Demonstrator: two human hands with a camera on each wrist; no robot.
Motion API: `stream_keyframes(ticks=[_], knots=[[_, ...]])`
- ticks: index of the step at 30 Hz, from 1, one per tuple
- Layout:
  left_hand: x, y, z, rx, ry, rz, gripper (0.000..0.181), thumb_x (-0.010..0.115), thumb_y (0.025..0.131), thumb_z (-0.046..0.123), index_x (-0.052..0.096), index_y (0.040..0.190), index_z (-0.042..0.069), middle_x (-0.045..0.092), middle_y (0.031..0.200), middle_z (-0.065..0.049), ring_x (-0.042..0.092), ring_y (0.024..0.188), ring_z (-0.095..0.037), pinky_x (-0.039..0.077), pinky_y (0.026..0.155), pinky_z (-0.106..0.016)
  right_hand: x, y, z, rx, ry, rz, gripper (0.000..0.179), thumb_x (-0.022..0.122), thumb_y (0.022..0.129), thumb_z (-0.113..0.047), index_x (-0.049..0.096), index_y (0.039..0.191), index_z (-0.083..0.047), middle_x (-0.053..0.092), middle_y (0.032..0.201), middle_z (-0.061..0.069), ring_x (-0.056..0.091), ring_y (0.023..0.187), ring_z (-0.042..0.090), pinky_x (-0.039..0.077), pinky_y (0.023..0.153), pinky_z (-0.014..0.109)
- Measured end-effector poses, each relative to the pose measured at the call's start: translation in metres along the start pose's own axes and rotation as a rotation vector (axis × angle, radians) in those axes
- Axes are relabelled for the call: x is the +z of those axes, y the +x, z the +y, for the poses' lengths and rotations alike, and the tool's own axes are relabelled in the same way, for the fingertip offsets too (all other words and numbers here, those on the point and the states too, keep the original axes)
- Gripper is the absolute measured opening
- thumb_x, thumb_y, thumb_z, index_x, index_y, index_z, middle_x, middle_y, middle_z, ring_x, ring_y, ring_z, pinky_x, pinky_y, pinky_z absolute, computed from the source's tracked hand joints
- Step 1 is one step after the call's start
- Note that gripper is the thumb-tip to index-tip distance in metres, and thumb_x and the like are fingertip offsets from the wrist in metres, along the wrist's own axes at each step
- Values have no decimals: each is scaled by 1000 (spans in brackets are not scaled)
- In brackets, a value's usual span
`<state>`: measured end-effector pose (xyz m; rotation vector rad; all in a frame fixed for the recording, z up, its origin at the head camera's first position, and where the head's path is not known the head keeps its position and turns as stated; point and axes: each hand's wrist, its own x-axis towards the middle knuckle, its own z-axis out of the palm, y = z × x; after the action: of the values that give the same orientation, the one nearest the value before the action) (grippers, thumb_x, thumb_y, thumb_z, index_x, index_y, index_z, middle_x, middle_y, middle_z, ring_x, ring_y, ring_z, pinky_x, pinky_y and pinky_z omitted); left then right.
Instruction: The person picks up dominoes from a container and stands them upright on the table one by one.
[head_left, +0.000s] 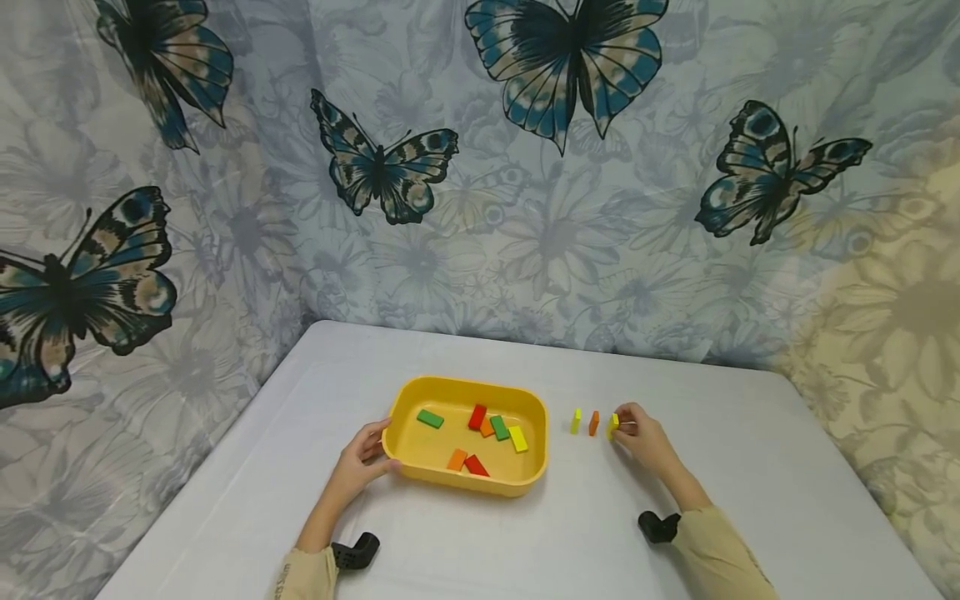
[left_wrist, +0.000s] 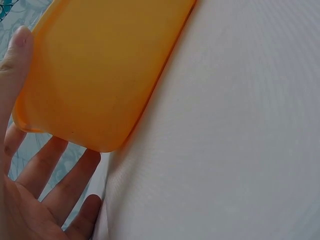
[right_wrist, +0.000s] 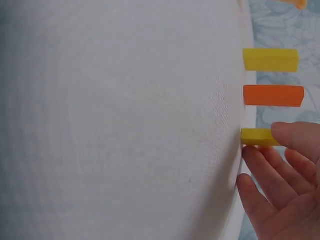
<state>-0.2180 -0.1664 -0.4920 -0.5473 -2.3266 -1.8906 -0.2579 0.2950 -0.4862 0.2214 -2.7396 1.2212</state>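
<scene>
My left hand [head_left: 362, 457] holds the left end of a yellow plastic tray [head_left: 465, 479]. In the left wrist view the thumb lies along the tray's wall [left_wrist: 95, 75] and the fingertips meet its edge. Beyond the tray's right end, my right hand [head_left: 641, 437] pinches a small yellow block [right_wrist: 257, 136] that stands upright on the table. Left of that block, an orange block [right_wrist: 273, 95] and another yellow block [right_wrist: 271, 60] stand on end in a spaced row.
Inside the tray lie loose blocks: green ones [head_left: 430, 418], red ones [head_left: 477, 417], orange ones [head_left: 457, 459] and a yellow one [head_left: 518, 439]. A white cloth [head_left: 525, 550] covers the table. Behind it hangs a butterfly-patterned curtain [head_left: 465, 275].
</scene>
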Motion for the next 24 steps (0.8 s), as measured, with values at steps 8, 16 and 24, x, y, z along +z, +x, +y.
stream_keyframes(ticks=[8,16,24], knots=[[0,2,2,-1,-11,-7,62,71,73,-3,41,126,-10,46,122,-28,49,103,-43,36,87,-52,-3,1,2,41,10,-39,38,64,81,-2,44,111,10,53,102,26,55,93,38,47,76,42],[-4,5,-6,-12,-14,23,63,73,71,-1,43,126,-6,49,121,-25,50,103,-40,37,88,-50,-3,6,0,130,49,-13,50,62,86,-22,40,120,7,50,112,25,50,102,37,45,81,43],[-2,3,-32,35,7,27,63,74,71,1,45,126,-2,50,122,-22,54,100,-33,44,84,-34,19,25,48,23,217,541,29,65,82,-34,59,99,-11,60,92,-1,54,86,10,41,72,25]])
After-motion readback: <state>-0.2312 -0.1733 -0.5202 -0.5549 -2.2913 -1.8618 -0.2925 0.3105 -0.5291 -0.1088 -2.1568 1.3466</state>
